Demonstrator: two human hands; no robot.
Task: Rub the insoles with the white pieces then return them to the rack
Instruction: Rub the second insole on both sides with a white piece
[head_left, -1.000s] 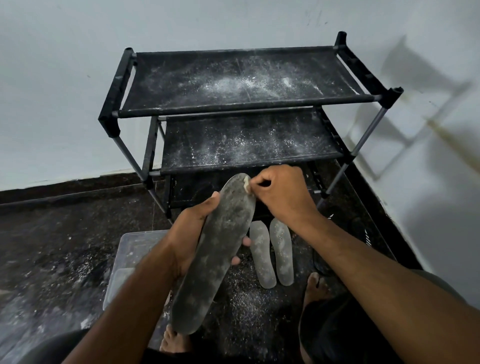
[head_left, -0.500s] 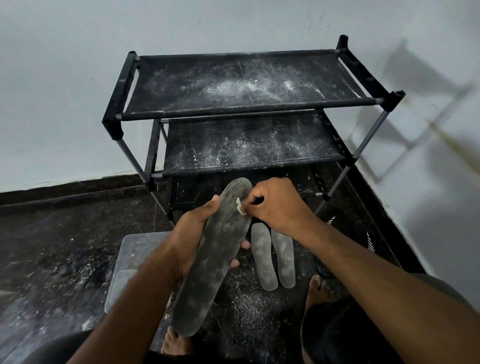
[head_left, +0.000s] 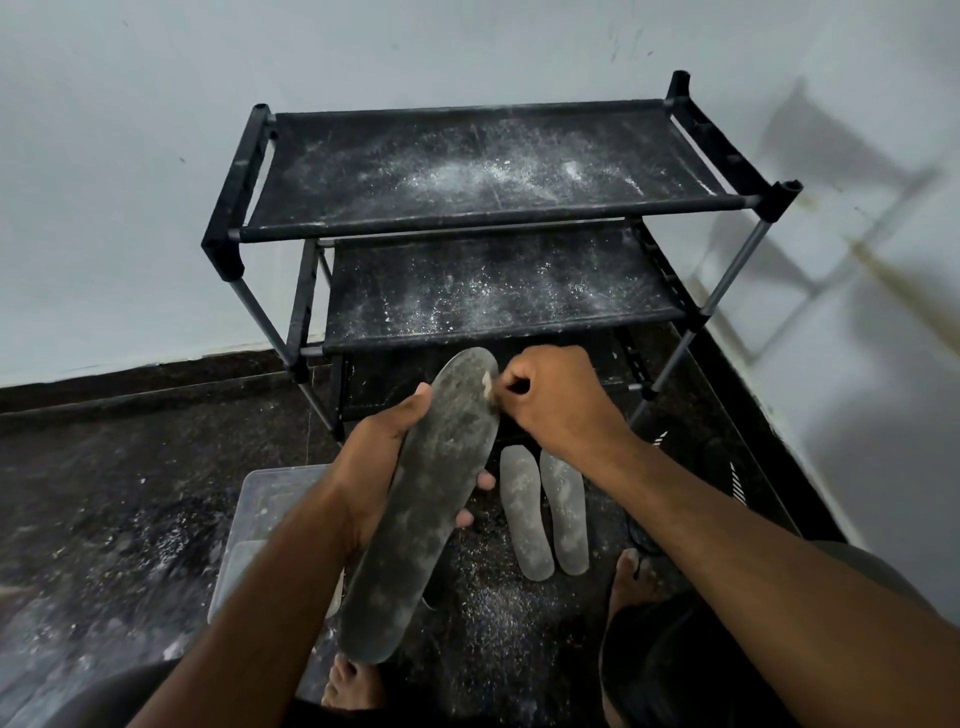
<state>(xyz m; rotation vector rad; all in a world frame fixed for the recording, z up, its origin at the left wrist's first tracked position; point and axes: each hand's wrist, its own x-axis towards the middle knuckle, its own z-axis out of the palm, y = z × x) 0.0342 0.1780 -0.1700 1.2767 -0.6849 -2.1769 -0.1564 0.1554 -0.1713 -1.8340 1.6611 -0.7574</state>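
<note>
Pinching a small white piece (head_left: 487, 385) between thumb and curled fingers, the right hand (head_left: 553, 397) presses it against the toe end of a long dark insole (head_left: 426, 499), at the insole's 1 o'clock edge. The left hand (head_left: 379, 467) grips that insole around its middle from behind, thumb along the 10 o'clock edge and fingertips (head_left: 485, 480) showing at the 3 o'clock edge, holding it tilted with the toe up toward the rack (head_left: 483, 208).

2 more insoles (head_left: 545, 512) lie side by side on the dark floor (head_left: 104, 493) at 4 o'clock from the held one, just in front of the rack's lowest level. They look paler and dusted with white, which suggests they have been rubbed, though that is a judgement. Neither sits on the rack.

The rack stands at 12 o'clock against the wall, and its 2 visible shelves carry only scattered white powder. A clear plastic tub (head_left: 270, 499) sits on the floor at 8 o'clock, partly hidden by the left forearm.

By this reading, the rubbing is in hand on 1 insole, with grey patches down its length, and every insole in view has yet to go back on the rack.
</note>
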